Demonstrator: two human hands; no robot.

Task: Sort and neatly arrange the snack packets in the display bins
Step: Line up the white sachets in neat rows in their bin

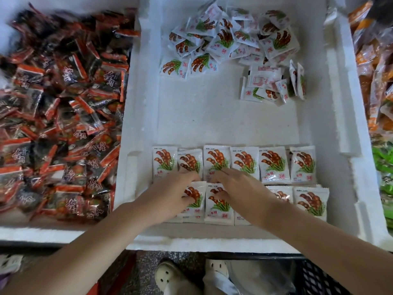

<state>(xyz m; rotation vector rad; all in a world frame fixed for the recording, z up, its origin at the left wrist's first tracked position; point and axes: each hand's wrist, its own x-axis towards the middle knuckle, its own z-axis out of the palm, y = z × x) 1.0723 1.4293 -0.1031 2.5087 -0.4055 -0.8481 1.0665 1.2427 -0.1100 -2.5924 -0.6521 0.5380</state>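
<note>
From the head camera, a white foam bin (342, 86) fills the middle. Along its near end lie two tidy rows of white snack packets printed with brown pods and green leaves. The back row (274, 165) has six packets side by side, and the front row (310, 203) sits just below it, partly hidden by the forearms.

The left hand (170, 194) rests on the rows from the left. Its fingers (192, 177) are close together and only gently bent, and they lie on the lower edge of the second back-row packet (190, 160). Its thumb touches a front-row packet (194, 195).

The right hand (236, 188) comes in from the right. Its fingers (217, 176) are slightly spread and reach leftward onto the bottom of the third back-row packet (215, 158). Its thumb lies on another front-row packet (217, 206).

The fingertips of the two hands nearly meet. Neither hand visibly pinches a packet; both lie on top.

At the far end of the bin sits a loose pile (223, 37) of the same packets. A smaller cluster (268, 84) lies to its right, with some packets standing on edge.

The left bin (42, 233) holds a heap of dark red packets (59, 103). Orange packets (372, 60) and green packets (385, 167) show at the right edge.
</note>
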